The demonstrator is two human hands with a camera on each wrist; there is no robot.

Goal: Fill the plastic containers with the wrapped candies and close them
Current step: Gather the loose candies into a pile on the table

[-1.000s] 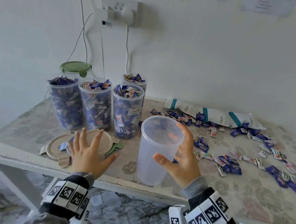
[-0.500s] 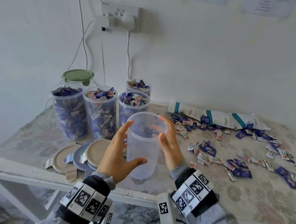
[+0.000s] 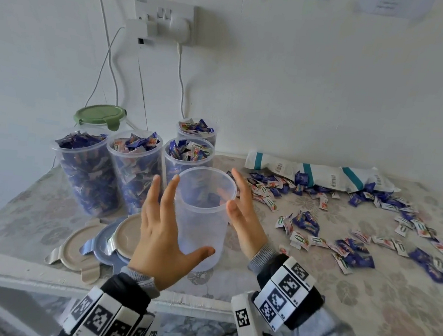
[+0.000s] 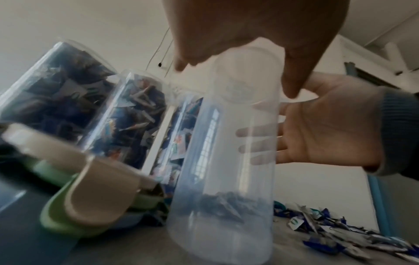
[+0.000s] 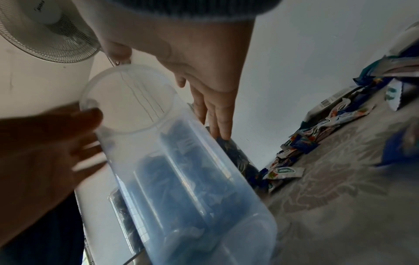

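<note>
An empty clear plastic container (image 3: 201,214) stands upright on the table, just in front of the filled ones. My left hand (image 3: 162,232) is at its left side with fingers spread and straight and the thumb across its lower front. My right hand (image 3: 242,216) is at its right side near the rim, also with straight fingers. Whether either palm touches the wall I cannot tell. In the left wrist view the right hand's palm (image 4: 328,125) shows flat beside the container (image 4: 226,161). Loose wrapped candies (image 3: 304,222) lie scattered to the right.
Several open containers full of candies (image 3: 136,167) stand behind at the left, plus one with a green lid (image 3: 99,115). Loose lids (image 3: 77,246) lie stacked at the front left. Flattened candy bags (image 3: 317,174) lie along the wall. The table's front edge (image 3: 16,264) is close.
The empty container has moved left, towards the filled ones. My left hand left the lids and came to its left side. My right hand moved with the container.
</note>
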